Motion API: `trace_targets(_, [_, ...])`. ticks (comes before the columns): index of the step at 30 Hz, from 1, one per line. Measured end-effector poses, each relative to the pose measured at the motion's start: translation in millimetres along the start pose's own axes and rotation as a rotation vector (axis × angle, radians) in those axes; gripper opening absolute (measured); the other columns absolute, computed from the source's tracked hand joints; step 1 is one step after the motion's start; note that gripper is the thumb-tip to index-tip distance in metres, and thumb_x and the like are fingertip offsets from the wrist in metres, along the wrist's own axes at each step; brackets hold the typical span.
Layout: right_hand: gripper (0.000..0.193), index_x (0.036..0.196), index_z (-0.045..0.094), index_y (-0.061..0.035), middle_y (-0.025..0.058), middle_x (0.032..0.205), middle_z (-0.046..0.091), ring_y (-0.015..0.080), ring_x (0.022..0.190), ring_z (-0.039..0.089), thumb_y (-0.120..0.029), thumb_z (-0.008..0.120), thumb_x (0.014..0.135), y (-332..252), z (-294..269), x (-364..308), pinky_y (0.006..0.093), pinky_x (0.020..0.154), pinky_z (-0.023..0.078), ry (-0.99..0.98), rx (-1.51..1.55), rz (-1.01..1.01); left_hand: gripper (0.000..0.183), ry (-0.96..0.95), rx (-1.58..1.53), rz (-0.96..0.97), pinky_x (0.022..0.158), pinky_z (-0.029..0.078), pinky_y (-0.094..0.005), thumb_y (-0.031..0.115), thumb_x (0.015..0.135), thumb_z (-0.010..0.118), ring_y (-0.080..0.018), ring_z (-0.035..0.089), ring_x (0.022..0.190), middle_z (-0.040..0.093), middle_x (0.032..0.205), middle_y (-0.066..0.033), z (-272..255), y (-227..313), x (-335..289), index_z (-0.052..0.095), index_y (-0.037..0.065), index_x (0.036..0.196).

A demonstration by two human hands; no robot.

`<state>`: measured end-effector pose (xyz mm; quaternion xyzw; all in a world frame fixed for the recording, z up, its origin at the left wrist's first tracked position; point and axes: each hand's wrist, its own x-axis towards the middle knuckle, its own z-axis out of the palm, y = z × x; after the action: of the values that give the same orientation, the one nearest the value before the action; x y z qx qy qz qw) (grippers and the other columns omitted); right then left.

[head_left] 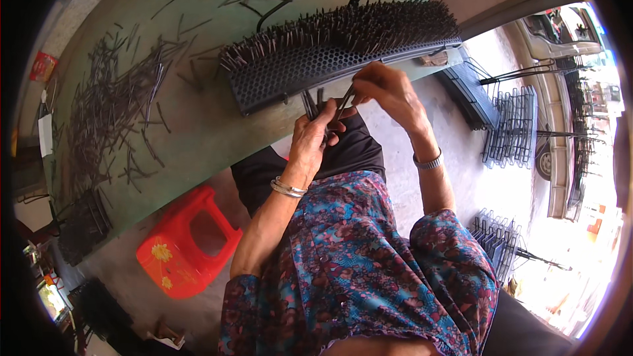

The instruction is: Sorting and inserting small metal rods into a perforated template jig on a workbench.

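A small bundle of thin dark sticks is gripped in my left hand, its ends pointing up past the fingers. My right hand is closed in a pinch just to the right, on a dark stick beside the bundle. Just beyond both hands, a long black perforated rack lies at a slant over the table's near edge. Many dark sticks stand upright in its holes along the far and right part. Nearer rows, toward the left end, show bare holes.
Loose dark sticks are heaped across the left of the green table. A red plastic stool stands below the table's near edge. At the right, blue-grey racks with wire handles rest on the floor, near a parked vehicle.
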<state>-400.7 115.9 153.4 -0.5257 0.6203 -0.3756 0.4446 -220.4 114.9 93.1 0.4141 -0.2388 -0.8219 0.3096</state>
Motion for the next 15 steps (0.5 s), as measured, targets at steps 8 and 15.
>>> trace_targets(8, [0.006,0.096,0.058,0.0008,0.01,0.081,0.069,0.0154,0.073,0.071,-0.001,0.059,0.091,1.3,-6.7,17.6,0.0251,0.062,0.052,0.652,-0.3,-0.363,0.037,-0.004,-0.063,0.126,0.051,0.043,-0.0232,0.038,0.097,0.057,-0.0095,0.056,0.058,0.07,0.084,-0.0109,-0.3,3.8,13.7,0.062,0.002,0.105])
trace_targets(15, [0.006,0.096,0.058,0.0004,0.0095,0.08,0.068,0.015,0.071,0.07,-0.001,0.06,0.09,9.4,-9.2,27.8,0.0252,0.059,0.051,0.651,-0.347,-0.367,0.029,-0.011,-0.169,0.123,0.055,0.049,-0.027,0.032,0.097,0.058,-0.012,0.059,0.065,0.064,0.078,-0.0078,-14.1,-2.4,14.9,0.059,0.003,0.104])
